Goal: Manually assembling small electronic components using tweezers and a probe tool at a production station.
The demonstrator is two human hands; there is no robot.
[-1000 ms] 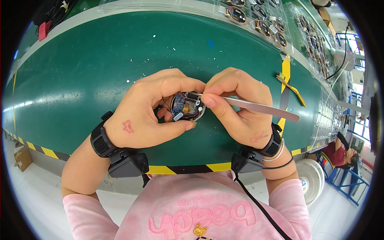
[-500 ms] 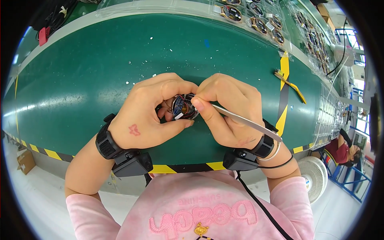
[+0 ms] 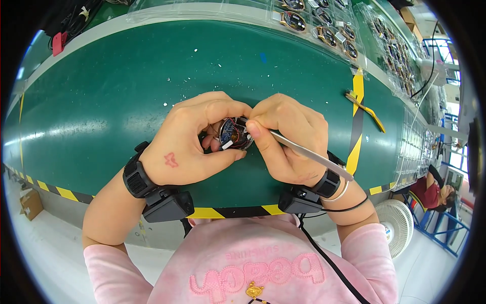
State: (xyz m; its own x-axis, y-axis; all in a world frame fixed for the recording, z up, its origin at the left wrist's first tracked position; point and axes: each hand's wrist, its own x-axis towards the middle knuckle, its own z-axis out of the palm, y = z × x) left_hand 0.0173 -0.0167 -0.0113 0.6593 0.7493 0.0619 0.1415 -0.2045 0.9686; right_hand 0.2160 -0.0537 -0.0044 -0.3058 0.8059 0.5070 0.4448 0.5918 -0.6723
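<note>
Between the thumb and fingers of my left hand sits a small round watch body, its inside facing up with a circuit board and thin red wires showing. My right hand pinches a pair of metal tweezers, whose wide end slants back past the wrist. The tips of the tweezers reach into the right side of the watch body, partly hidden by my thumb and fingers. Both hands meet just above the green mat.
Clear trays of round watch parts stand at the far right. A yellow-handled brush lies across the striped tape. White scraps dot the mat. A white fan and a person are at the right.
Both hands stay almost in place around the watch body. The tweezers and my right hand have shifted very slightly, and the whole view has moved a little.
</note>
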